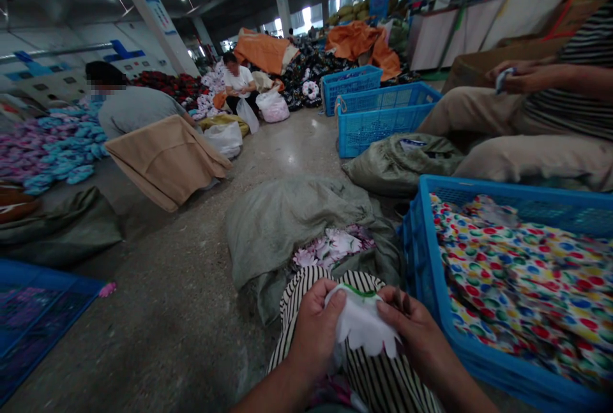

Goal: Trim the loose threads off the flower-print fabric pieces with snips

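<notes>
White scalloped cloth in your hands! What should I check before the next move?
1. Left hand and right hand both on the white scalloped cloth: ok.
2. Scalloped edge free of the fingers: ok, its lower edge hangs loose.
3. Green edging firmly attached: cannot tell, too small to see.
4. Blue plastic crate of polka-dot fabric beside the right hand: ok.
5. Floral cloth pieces sitting in the grey-green woven sack, ahead of the hands: ok.
</notes>
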A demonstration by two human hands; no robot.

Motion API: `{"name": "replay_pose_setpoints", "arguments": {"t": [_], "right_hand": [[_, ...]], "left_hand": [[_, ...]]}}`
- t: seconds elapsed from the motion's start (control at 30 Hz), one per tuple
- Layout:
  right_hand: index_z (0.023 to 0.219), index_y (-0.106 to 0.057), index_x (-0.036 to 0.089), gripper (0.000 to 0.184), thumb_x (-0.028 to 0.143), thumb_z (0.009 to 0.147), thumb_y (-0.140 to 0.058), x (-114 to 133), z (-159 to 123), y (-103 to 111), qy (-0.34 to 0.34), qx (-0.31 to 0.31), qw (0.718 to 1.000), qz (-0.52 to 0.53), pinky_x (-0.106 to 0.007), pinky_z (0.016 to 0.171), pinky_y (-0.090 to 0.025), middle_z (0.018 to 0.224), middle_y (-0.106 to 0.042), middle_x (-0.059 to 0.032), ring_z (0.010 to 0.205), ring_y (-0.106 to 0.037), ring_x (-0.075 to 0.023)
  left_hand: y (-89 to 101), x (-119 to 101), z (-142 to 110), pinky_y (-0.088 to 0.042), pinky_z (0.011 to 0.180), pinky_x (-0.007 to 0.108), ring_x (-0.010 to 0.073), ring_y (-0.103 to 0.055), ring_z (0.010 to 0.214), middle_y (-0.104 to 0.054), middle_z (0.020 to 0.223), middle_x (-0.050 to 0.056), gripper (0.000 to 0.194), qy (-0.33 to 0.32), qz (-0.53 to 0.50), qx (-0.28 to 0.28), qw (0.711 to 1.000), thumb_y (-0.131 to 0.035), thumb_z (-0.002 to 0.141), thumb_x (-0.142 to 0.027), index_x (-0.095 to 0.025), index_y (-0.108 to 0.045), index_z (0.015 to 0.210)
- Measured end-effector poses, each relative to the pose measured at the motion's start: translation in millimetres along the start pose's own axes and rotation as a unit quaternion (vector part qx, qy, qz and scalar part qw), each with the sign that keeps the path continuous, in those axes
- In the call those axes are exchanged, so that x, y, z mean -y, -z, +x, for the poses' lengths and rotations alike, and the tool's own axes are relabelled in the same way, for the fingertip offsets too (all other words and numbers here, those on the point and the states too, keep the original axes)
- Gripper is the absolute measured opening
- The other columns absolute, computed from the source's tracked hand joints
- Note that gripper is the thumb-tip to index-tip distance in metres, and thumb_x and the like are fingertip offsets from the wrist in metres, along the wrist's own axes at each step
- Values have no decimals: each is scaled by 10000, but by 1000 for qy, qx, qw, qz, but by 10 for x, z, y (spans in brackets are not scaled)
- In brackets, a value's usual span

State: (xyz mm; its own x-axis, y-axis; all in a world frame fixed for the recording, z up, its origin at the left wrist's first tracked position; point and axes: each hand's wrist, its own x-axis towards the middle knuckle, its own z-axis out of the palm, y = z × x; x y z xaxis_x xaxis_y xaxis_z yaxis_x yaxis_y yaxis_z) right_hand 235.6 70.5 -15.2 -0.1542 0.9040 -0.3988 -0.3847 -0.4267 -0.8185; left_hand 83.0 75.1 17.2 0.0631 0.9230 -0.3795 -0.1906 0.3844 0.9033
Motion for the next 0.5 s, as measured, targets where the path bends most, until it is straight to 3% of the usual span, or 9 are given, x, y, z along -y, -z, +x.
{"name": "replay_pose_setpoints", "arguments": {"t": [0.07,0.2,0.27,0.37,0.5], "right_hand": [[716,-516,182,304,435,651,-672,12,11,4,18,7,1000,-10,-182,412,-307,537,-461,62,437,-393,-62],[854,-577,183,415,475,585,-698,56,58,8,97,68,989,-89,-228,540,-398,705,-570,0,630,-510,-137],[798,-590,165,341,436,618,-690,75,72,-21,92,70,988,-106,-230,539,-397,669,-570,0,617,-506,-136],[675,-549,156,293,414,641,-685,82,72,-97,74,-15,996,-57,-192,453,-350,557,-513,39,496,-446,-87],[740,-543,173,335,420,597,-719,76,60,-203,68,-101,993,8,-177,401,-361,537,-547,51,445,-458,-84]], "left_hand": [[9,-44,6,-290,446,170,54,-364,452,-453,533,-63,230,-4,24,3,1000,-543,746,-384,-167,-471,719],[-3,-147,14,-260,426,179,65,-354,450,-423,505,-55,196,-21,157,77,984,-543,722,-343,-151,-531,685],[-15,-176,35,-262,447,180,69,-365,486,-430,517,-46,162,-54,214,74,973,-560,701,-295,-141,-552,653],[-12,-163,97,-276,460,180,68,-375,498,-451,546,-46,183,-45,160,37,985,-599,669,-308,-144,-518,669],[-5,-83,158,-300,476,177,66,-399,493,-463,545,-56,230,-24,23,20,999,-621,665,-328,-156,-474,704]]}}
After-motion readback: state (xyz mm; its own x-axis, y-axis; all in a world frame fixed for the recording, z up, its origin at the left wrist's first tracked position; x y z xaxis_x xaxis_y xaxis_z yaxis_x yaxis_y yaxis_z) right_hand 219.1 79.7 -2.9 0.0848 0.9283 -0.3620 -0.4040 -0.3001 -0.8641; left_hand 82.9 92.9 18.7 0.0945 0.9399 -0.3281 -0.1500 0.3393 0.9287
